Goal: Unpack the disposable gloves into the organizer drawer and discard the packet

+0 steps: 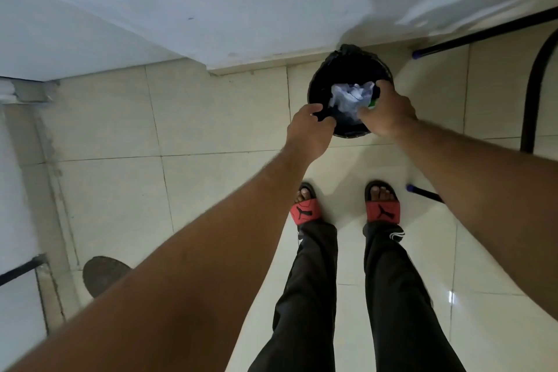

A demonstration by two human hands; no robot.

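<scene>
A black bin [347, 69] lined with a black bag stands on the floor by the wall. In its mouth sits the crumpled pale plastic packet [347, 96], with a green patch at its right edge. My left hand [308, 127] pinches the bag's edge at the bin's near-left rim. My right hand [388, 112] reaches over the bin's right side, thumb and fingers curled around the packet's right end. No gloves or organizer drawer are in view.
A white wall [211, 9] runs behind the bin. Black metal furniture legs [531, 93] with blue-capped feet stand to the right. A round dark floor cover [104, 273] lies at the lower left. My feet in red slides [382, 208] stand on glossy tiles just before the bin.
</scene>
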